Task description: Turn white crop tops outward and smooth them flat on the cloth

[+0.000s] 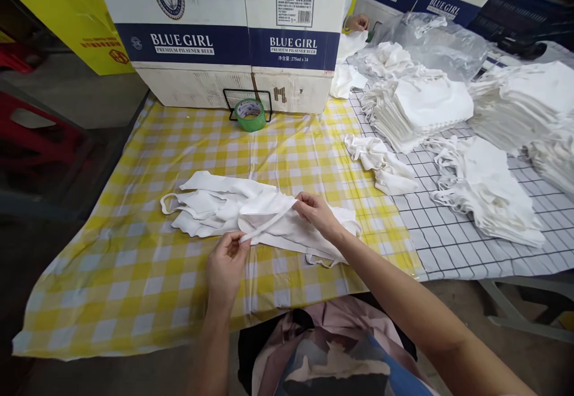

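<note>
A heap of white cloth pieces (210,204) with narrow straps lies across the yellow checked tablecloth in front of me. One white strap (271,221) runs slantwise over the heap, between my two hands. My left hand (228,258) pinches its lower end near the front edge of the heap. The upper end sits between the thumb and fingers of my right hand (316,210), above the heap's right part. A loose strap loop (168,203) sticks out on the left side.
A large Blue Girl beer carton (224,79) stands at the back, with green tape (250,115) by a black wire stand (232,93) before it. White cloth stacks (430,109) and a crumpled cloth (385,165) lie right. Another person's hand (359,23) shows behind the carton.
</note>
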Motion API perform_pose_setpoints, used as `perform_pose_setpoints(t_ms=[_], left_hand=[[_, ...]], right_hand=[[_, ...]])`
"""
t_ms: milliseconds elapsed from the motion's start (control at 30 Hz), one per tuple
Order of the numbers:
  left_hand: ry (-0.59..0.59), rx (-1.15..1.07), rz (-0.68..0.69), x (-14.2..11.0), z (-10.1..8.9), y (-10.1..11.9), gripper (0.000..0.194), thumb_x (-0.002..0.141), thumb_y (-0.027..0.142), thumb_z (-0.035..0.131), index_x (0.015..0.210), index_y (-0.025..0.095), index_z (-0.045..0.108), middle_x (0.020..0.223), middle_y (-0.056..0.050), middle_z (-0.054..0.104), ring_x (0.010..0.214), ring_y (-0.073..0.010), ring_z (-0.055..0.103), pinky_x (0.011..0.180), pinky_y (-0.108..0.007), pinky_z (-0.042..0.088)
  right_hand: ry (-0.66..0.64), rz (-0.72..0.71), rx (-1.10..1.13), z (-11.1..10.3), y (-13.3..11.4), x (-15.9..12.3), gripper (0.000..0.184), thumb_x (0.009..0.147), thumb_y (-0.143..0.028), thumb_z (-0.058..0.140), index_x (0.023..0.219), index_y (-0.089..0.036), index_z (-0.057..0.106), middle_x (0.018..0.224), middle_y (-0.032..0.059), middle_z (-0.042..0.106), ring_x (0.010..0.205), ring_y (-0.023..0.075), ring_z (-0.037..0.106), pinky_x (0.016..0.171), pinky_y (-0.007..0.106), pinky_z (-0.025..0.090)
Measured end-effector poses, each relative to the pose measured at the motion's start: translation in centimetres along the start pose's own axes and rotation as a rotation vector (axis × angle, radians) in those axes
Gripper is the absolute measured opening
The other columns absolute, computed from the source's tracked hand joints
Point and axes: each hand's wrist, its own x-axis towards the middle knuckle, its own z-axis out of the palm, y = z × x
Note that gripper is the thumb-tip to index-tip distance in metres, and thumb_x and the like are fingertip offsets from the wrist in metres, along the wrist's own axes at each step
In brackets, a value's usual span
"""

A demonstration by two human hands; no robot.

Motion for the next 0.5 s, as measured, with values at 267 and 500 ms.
perform_pose_setpoints(t_ms=[267,500], left_hand=[[-0.217,-0.514,-0.266,1.2,0.6,0.8,0.027,0.075,0.040,0.063,0.082,0.015,0.068,0.081,-0.009,0.071,0.085,-0.0220,0.064,0.075,-0.032,0.049],[-0.376,-0.545,-0.234,1.7,0.2,0.7,0.028,0.081,0.036,0.056,0.067,0.015,0.068,0.072,-0.008,0.068,0.095,-0.0246,0.061,0.095,-0.038,0.039]], right_hand=[[-0.086,0.119,0.248,-1.3,-0.3,1.0,0.035,0.077,-0.043,0.056,0.055,-0.019,0.041,0.050,-0.0062,0.035,0.043,0.0069,0.032,0.043,0.023,0.023],[-0.058,0.239,0.459,-1.9,0.6,2.7,0.036,0.071,-0.043,0.066,0.057,-0.019,0.042,0.052,-0.0054,0.038,0.044,0.0066,0.034,0.040,0.023,0.025]])
